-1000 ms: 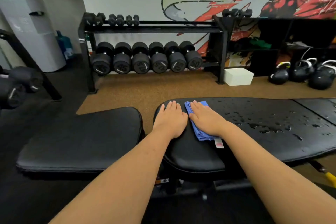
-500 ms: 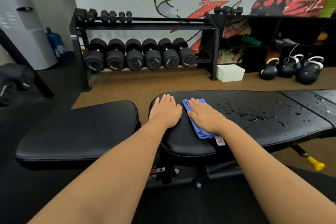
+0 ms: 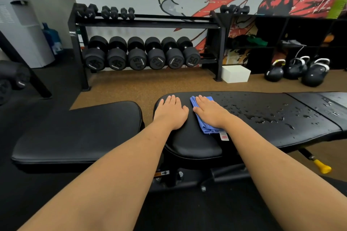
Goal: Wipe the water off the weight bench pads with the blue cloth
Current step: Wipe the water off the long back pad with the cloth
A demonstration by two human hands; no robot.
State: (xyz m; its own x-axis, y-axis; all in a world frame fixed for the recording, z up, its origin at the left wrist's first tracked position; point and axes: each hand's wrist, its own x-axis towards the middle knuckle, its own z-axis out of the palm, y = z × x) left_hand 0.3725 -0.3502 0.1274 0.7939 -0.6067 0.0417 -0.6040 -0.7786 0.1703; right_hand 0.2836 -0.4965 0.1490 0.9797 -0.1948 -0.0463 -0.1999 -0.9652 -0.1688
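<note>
**Position.** The blue cloth (image 3: 206,127) lies folded on the rounded end of the long bench pad (image 3: 262,137). The right hand (image 3: 212,112) presses it flat, palm down and fingers straight and together, pinching nothing. The left hand (image 3: 171,112) rests just left of the cloth, equally flat on bare pad, and I judge it to be bracing. The hands lie side by side, with a narrow strip of pad between them.

**Condition.** Water drops and small pools (image 3: 262,118) begin just right of the cloth and thicken further right. More drops sit on the adjoining pad section (image 3: 319,107), well right of the cloth. The separate seat pad (image 3: 78,133), left of the cloth, appears dry, though at this angle fine droplets cannot be ruled out.

**Assessment.** Wiping has barely begun, and almost all the wet area is untouched.

**Recommendation.**
- Draw the cloth rightward in overlapping passes that cover the pad from far edge to near edge.
- Keep the palm flat so the whole fold bears on the surface.
- The covering looks slick, so go slowly. A fast stroke is likely to push water ahead and over the edge rather than lift it.
- Refold to a dry face once the cloth is soaked.
- The care label (image 3: 223,136) trails from the cloth's near corner and should not be allowed to smear.
</note>
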